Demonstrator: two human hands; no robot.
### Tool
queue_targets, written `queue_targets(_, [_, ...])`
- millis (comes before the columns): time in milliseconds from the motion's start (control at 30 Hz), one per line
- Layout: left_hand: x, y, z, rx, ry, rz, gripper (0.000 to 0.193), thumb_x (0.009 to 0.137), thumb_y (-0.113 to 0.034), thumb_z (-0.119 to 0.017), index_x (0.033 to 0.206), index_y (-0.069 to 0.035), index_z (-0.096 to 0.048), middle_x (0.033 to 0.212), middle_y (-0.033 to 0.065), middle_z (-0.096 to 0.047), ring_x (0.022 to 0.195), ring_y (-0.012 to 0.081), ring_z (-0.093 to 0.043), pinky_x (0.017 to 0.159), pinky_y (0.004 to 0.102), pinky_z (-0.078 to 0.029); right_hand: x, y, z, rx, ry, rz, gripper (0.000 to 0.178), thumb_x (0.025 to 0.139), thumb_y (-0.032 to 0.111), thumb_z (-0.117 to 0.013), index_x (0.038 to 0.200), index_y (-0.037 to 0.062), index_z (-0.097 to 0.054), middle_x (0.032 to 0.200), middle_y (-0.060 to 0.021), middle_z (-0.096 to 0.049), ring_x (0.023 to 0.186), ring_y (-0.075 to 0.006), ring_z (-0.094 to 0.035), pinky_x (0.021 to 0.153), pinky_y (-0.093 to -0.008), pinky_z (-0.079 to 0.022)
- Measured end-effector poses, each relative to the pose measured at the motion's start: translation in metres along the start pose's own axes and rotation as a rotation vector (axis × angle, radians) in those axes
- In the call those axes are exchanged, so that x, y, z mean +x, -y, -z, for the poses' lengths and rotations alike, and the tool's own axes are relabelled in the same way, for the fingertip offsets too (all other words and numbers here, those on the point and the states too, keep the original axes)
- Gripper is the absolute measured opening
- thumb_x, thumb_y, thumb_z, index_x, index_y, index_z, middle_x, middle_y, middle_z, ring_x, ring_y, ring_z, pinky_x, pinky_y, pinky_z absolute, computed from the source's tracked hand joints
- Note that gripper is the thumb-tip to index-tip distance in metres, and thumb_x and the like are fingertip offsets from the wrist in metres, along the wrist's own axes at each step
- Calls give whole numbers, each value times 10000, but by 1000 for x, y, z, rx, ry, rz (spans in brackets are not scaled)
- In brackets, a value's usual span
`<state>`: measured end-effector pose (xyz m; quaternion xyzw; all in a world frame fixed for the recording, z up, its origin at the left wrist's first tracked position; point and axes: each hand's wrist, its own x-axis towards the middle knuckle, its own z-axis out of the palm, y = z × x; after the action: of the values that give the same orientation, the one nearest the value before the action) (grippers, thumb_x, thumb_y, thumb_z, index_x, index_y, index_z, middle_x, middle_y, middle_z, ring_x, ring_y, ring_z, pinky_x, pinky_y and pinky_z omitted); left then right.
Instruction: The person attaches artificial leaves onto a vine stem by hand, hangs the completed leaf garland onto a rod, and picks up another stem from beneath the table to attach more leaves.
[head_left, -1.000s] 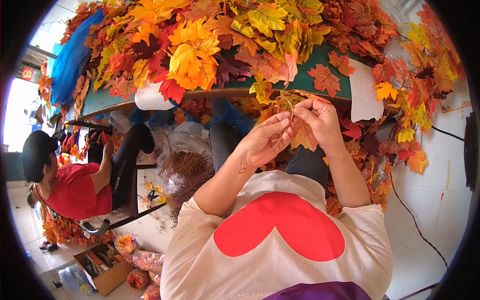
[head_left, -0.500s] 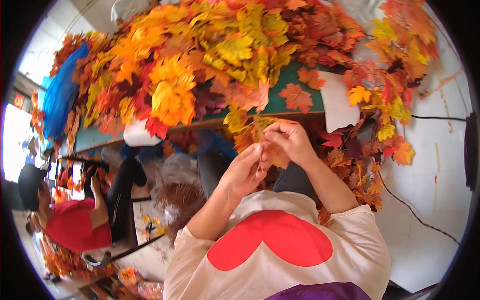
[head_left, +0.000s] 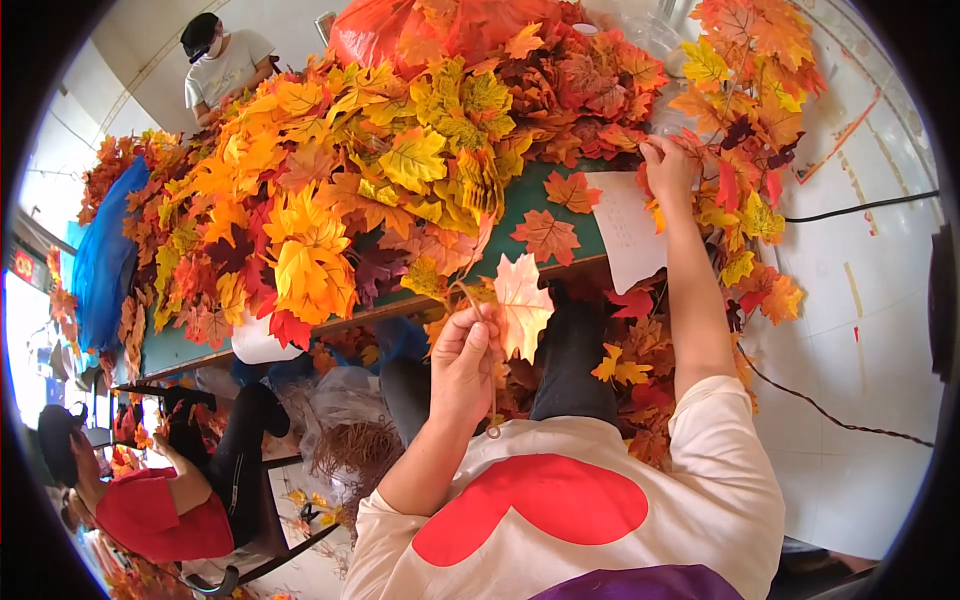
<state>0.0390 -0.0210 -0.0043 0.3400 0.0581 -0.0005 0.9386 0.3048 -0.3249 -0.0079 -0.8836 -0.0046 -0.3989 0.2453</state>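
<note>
My left hand [head_left: 466,365] is closed around the thin brown stem [head_left: 492,400] of an artificial maple leaf spray, held upright above my lap. A pale peach leaf [head_left: 521,306] fans out beside my fingers, and the stem's lower end curls into a small loop. My right arm is stretched forward to the right edge of the table. There my right hand [head_left: 670,172] has its fingers curled together at a red-orange maple leaf [head_left: 624,138] on the border of the heap; the fingertips are partly hidden.
A big heap of orange, yellow and red leaves [head_left: 330,190] covers the green table [head_left: 535,200]. White paper [head_left: 630,225] hangs over its edge. Leaf garlands [head_left: 745,170] hang at the right. One person [head_left: 225,65] stands beyond the table; another in red [head_left: 155,510] sits left.
My right hand has left my left hand and reached forward right to the heap's edge. My left hand keeps the stem, now with the pale leaf turned up. The view has shifted.
</note>
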Motion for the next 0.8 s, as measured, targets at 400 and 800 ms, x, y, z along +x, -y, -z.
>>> queue_targets(400, [12, 2, 7, -49, 114, 45, 328, 854, -24, -534, 1179, -39, -500, 937, 27, -568, 823, 104, -547, 739, 249, -469, 24, -2, 12, 424, 112, -564, 366, 735, 365, -675, 875, 27, -675, 769, -70, -658, 722, -142, -602, 690, -281, -441])
queue_targets(800, [15, 1, 7, -108, -67, -69, 265, 869, -15, -507, 1134, -24, -513, 938, 38, -584, 802, 105, -565, 724, 238, -486, 31, 64, 45, 470, -206, 75, 190, 820, 220, -610, 832, 31, -608, 782, -50, -632, 634, -117, -553, 634, -260, -432])
